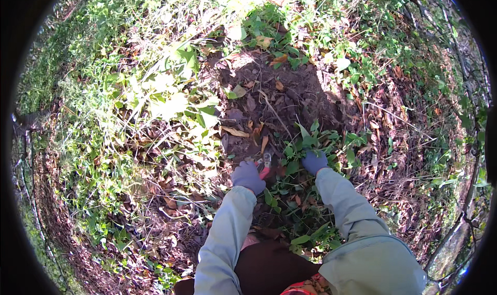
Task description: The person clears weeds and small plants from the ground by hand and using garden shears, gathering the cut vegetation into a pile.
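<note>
My left hand (248,177), in a blue-grey glove, is closed around red-handled pruning shears (265,172). Their metal end lies close to the soil, and its exact shape is hard to make out. To the right, my gloved right hand (315,162) grips a clump of green leafy vines (308,139); leaves cover part of its fingers. More trailing vines hang in shade between my forearms. Just beyond both hands is a patch of dark bare soil (287,100) strewn with dry brown leaves.
Sunlit broad-leaved weeds (174,100) and grass grow thickly on the left. A thin dry stem (275,112) crosses the soil patch. Leaf litter (404,128) covers the ground on the right, and bare woody branches (466,201) line the right rim.
</note>
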A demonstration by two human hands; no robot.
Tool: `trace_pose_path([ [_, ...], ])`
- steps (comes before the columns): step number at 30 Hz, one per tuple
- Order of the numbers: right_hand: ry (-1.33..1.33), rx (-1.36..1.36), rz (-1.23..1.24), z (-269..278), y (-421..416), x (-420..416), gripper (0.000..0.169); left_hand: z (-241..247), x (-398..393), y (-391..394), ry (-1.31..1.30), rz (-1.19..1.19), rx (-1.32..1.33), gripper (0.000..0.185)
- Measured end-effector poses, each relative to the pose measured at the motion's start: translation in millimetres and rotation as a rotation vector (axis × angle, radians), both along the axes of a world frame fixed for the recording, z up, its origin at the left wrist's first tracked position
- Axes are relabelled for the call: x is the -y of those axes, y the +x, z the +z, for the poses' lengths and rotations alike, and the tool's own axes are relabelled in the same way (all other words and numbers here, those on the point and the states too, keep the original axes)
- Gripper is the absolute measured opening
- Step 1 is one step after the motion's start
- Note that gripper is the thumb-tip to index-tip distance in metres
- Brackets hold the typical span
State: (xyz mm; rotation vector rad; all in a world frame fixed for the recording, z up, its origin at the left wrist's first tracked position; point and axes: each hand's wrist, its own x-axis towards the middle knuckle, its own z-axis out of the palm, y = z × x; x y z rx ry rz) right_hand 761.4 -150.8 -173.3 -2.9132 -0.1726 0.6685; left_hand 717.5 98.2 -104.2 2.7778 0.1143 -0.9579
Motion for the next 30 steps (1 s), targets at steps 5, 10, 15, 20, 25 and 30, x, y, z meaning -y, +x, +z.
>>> trace_pose_path([
  [5,-0.027,0.038,-0.046,-0.7,3.8,-5.1,0.036,36.4,-36.0,-69.7,-0.039,0.179,0.072,0.061],
  [10,-0.075,-0.096,-0.084,18.2,-8.1,-16.5,0.041,53.8,-119.4,-204.9,-0.37,0.682,0.169,0.059],
  [15,-0.037,-0.012,-0.117,11.9,-63.0,14.2,0.049,112.4,-193.3,-344.4,-0.67,1.126,0.37,0.052],
  [20,-0.155,-0.1,-0.012,17.5,-135.4,66.2,0.056,162.3,-225.9,-432.8,-0.894,1.439,0.465,0.041],
  [25,-0.382,-0.412,0.128,23.8,-201.4,100.1,0.057,146.2,-220.8,-503.4,-1.213,1.739,0.705,0.036],
  [30,-0.661,-0.693,0.512,75.1,-217.5,103.7,0.066,136.1,-221.3,-528.0,-1.319,1.695,0.721,0.038],
])
